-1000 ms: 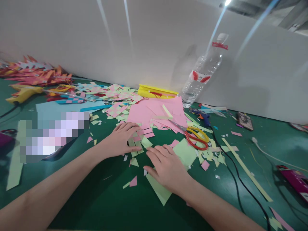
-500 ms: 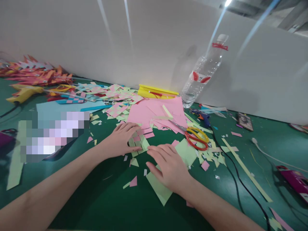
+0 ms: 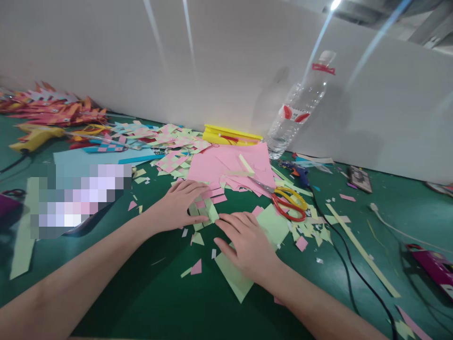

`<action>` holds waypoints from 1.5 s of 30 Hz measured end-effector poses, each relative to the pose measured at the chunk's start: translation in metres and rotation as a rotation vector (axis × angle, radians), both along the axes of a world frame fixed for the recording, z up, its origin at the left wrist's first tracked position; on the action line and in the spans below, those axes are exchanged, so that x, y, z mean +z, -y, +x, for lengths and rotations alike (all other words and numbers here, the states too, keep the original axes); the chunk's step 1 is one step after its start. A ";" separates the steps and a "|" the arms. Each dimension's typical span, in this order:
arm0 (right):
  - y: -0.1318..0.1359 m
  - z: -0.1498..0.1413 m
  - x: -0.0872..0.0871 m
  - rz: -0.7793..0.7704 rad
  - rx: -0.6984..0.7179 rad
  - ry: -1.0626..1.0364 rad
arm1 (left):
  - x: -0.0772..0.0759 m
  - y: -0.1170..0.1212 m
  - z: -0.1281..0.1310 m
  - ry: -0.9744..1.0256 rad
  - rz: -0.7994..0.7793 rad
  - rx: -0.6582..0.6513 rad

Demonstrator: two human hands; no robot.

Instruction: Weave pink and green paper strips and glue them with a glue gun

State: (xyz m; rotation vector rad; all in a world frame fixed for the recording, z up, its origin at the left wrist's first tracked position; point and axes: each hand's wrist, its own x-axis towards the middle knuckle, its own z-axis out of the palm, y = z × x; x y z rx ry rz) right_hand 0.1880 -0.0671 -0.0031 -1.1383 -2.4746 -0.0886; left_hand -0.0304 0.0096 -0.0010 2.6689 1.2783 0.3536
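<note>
We have the left hand (image 3: 180, 203) palm down, fingers spread and thumb held apart, lying over a small woven paper piece (image 3: 201, 210) in pink and pale green. That piece sits flat on the green table (image 3: 159, 302), between the two hands, partly covered by the left. Right hand (image 3: 244, 241) is half curled, fingertips at the end of a pale green strip (image 3: 213, 210) along the weave's right side; we can't tell whether it pinches it. Pale green paper (image 3: 235, 278) shows below the right hand and beyond it (one sheet or two, we can't say). Past the hands we see pink sheets (image 3: 205, 163), with the scissors (image 3: 275, 195) reaching their points onto them, red and yellow handles toward the right. Paper scraps (image 3: 314, 230) lie around those handles. Clear bottle (image 3: 299, 101) leans at the wall behind; blue glue gun (image 3: 301, 175) lies right of the pink sheets, yellow glue gun (image 3: 38, 138) far left.
</note>
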 end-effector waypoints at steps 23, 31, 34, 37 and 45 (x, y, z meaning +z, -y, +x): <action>-0.001 0.001 0.003 -0.120 0.022 0.017 | 0.000 0.000 0.001 -0.003 -0.023 -0.004; -0.002 0.001 0.001 -0.099 0.042 0.012 | 0.001 0.001 0.001 -0.012 -0.057 -0.002; -0.003 0.002 0.000 -0.080 0.046 0.018 | 0.002 0.001 0.001 -0.009 -0.058 -0.002; -0.003 0.002 -0.003 -0.053 0.048 0.036 | 0.002 0.001 0.001 0.001 -0.058 -0.007; -0.002 0.002 -0.003 -0.049 0.041 0.072 | -0.001 -0.001 -0.001 0.027 -0.074 -0.017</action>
